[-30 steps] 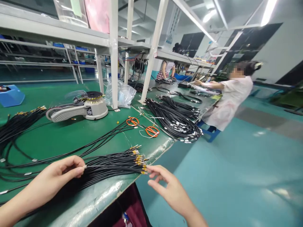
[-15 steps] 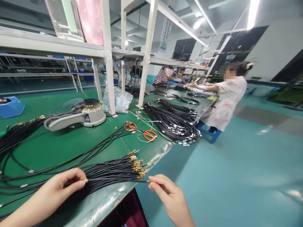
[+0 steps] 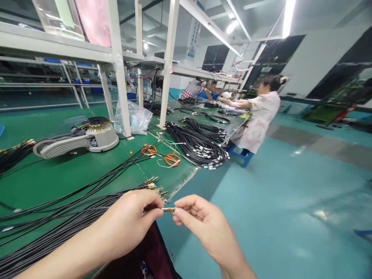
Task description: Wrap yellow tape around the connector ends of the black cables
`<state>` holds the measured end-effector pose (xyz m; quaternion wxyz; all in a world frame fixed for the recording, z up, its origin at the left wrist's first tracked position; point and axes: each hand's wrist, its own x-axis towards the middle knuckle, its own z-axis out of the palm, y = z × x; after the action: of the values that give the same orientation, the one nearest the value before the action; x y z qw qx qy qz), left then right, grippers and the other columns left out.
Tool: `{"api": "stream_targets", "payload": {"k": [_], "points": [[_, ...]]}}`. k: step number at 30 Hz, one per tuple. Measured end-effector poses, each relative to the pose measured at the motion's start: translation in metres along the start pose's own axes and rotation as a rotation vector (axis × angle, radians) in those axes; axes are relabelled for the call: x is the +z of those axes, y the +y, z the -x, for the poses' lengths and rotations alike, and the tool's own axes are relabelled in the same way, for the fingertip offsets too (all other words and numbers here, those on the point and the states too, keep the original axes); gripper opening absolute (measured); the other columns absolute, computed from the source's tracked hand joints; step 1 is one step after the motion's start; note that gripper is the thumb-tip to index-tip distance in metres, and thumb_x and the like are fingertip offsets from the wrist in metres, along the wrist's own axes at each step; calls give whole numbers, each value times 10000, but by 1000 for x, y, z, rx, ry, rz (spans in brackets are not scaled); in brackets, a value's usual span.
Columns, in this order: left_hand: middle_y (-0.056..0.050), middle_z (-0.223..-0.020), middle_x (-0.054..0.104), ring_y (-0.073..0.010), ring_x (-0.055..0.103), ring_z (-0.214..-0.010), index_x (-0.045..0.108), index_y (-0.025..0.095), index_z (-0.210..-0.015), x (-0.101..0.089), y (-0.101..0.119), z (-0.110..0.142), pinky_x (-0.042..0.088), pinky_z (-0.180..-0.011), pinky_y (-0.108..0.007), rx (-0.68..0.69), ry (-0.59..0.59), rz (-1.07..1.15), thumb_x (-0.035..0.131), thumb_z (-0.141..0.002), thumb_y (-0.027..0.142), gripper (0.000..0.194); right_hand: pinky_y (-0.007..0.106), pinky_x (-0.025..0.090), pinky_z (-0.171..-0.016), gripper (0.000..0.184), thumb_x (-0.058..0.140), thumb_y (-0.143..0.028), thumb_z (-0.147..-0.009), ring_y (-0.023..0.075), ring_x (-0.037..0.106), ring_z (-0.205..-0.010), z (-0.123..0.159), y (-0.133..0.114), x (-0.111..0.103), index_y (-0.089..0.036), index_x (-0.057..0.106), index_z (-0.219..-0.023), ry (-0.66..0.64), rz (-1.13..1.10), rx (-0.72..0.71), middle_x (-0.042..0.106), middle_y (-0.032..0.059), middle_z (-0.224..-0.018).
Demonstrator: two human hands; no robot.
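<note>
A bundle of thin black cables (image 3: 72, 211) with gold connector ends lies across the green bench (image 3: 58, 174), the ends fanned near the front edge. My left hand (image 3: 130, 223) is closed in a pinch on one cable just behind its tip. My right hand (image 3: 197, 224) pinches the gold connector (image 3: 169, 209) at the end of that same cable. Both hands meet just off the bench's front edge, fingertips a few centimetres apart.
A grey tape dispenser (image 3: 78, 137) stands at mid-left. Two orange scissors (image 3: 161, 155) lie near a heap of coiled black cables (image 3: 197, 143). White frame posts (image 3: 120, 77) rise from the bench beside a clear plastic bag (image 3: 132, 118). Two people work further along, right of the bench.
My left hand slid forward along the cable to just behind its tip, and my right hand took hold of the connector. The view swung right, shifting the bench leftward.
</note>
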<state>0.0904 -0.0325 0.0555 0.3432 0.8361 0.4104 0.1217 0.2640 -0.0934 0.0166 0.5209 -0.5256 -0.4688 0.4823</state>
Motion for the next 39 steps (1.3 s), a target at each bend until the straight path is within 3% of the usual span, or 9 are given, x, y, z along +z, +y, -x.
{"api": "stream_targets", "payload": {"k": [5,12,15,20,24,28,31,35,39], "points": [[33,-712,622,-137,530,-687,618,197,-742,11,-2,-1,380,-647,-236,-101,-22,214,513,-792,303,157,201,503,-583,133,734,-263,-684,100,609,-565,2,6,0,-148,667,-679,31,-92,55,678,1,-590],[12,-620,582,-128,510,-602,570,156,-673,23,-15,-5,412,-616,-251,-162,-97,648,588,-695,325,171,201,499,-620,120,726,-268,-724,101,610,-613,8,17,2,-157,683,-709,43,-85,9,683,-2,-630],[12,-609,578,-127,503,-594,567,156,-667,28,-16,-5,412,-609,-254,-172,-92,661,585,-689,322,169,203,500,-605,140,738,-282,-710,103,606,-597,10,21,0,-154,683,-698,62,-94,23,678,-1,-612],[20,-626,582,-125,502,-618,597,171,-668,28,-14,-4,393,-606,-247,-134,-8,475,567,-714,264,108,217,507,-604,151,746,-288,-706,110,612,-591,12,21,-1,-152,680,-694,29,-105,45,679,4,-613],[8,-570,598,-112,525,-534,573,145,-641,28,-20,-5,419,-574,-251,-179,-153,794,647,-664,314,186,223,499,-613,144,742,-285,-717,116,615,-609,15,24,2,-159,679,-693,45,-110,-5,680,8,-628],[-15,-574,626,-105,538,-502,591,121,-663,35,-25,-4,428,-568,-257,-232,-176,968,690,-657,360,259,240,496,-613,166,743,-311,-716,126,612,-605,17,28,4,-162,677,-684,71,-114,-22,675,10,-624],[-9,-587,619,-114,544,-539,588,128,-673,38,-23,-2,433,-592,-262,-193,-137,931,679,-672,358,248,242,497,-620,174,742,-320,-718,128,614,-608,17,28,2,-159,680,-700,36,-99,6,679,12,-630],[9,-624,590,-130,534,-615,584,150,-687,36,-18,0,433,-633,-271,-101,-77,682,595,-729,292,148,230,499,-621,179,745,-320,-715,120,617,-608,19,24,-1,-155,678,-697,8,-89,49,685,11,-628],[17,-666,597,-137,542,-645,594,169,-732,32,-18,2,424,-629,-260,-92,-104,485,534,-761,273,124,232,494,-613,196,754,-333,-697,119,611,-601,18,21,-2,-151,681,-689,7,-68,89,680,9,-617]]}}
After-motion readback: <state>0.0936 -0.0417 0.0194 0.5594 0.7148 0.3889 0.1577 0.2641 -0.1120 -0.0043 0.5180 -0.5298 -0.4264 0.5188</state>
